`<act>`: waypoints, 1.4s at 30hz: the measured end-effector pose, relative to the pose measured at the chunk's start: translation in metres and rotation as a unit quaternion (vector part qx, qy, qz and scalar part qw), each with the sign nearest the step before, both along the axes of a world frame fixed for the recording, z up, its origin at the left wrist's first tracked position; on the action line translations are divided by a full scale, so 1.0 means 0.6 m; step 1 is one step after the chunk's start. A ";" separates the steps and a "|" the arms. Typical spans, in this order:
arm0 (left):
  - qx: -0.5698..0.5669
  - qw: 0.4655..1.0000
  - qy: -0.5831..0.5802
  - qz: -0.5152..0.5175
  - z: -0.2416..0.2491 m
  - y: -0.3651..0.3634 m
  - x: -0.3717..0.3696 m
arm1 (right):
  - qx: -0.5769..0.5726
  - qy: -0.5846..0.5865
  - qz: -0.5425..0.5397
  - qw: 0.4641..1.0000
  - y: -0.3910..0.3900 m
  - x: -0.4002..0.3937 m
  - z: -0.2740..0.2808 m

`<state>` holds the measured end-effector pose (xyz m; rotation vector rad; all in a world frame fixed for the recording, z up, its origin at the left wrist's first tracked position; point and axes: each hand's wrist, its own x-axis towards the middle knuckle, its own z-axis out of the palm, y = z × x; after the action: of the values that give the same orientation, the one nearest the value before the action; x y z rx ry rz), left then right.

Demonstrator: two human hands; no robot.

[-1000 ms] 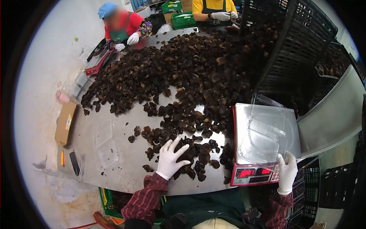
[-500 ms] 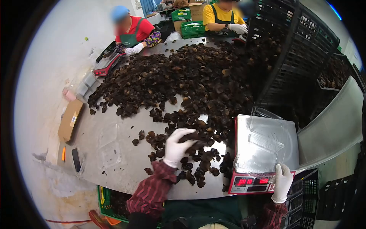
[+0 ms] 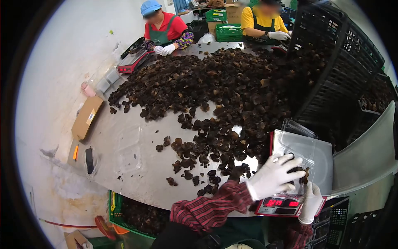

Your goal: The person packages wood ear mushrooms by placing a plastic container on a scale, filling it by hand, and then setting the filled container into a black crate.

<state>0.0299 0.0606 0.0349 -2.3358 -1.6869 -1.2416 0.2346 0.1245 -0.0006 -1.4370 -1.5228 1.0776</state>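
Observation:
My left hand (image 3: 275,177), in a white glove, reaches over the scale (image 3: 326,155) with its fingers spread. Dark wood ear mushrooms (image 3: 306,176) show under and past its fingertips, in a clear plastic tray (image 3: 307,154) on the steel weighing plate. At the plate's front right corner, my gloved right hand (image 3: 311,203) pinches the tray's near edge; part of its grip is hidden. Red digits glow on the scale's front panel. A big pile of wood ears (image 3: 215,87) covers much of the steel table (image 3: 112,159), with loose pieces left of the scale.
A black crate (image 3: 336,66) leans tilted at the right beside a pale chute-like sheet (image 3: 365,145). Two co-workers in gloves stand across the table, a second red scale (image 3: 133,62) by one. A green crate (image 3: 114,207) holds wood ears below the front edge. Cardboard (image 3: 88,117) lies left.
My left hand has moved right from the loose wood ears to the tray on the scale, bringing mushrooms there. The scale's digits have changed. My right hand stays at the tray's edge.

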 end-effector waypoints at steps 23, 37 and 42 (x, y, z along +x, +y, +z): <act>-0.109 0.744 -0.604 0.265 -0.143 -0.236 -0.311 | 0.083 0.017 -0.025 0.996 -0.058 0.040 0.060; -0.172 0.946 -0.080 0.262 -0.185 -0.289 -0.140 | 0.269 -0.161 0.487 0.815 -0.206 -0.132 -0.121; -0.197 0.946 0.118 0.229 -0.184 -0.247 -0.075 | 0.324 -0.183 0.481 0.794 -0.197 -0.129 -0.109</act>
<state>-0.0151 -0.0875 -0.0752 -1.9624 -2.3625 -0.5636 0.1572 0.0062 -0.0663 -0.3221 -2.6984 0.6331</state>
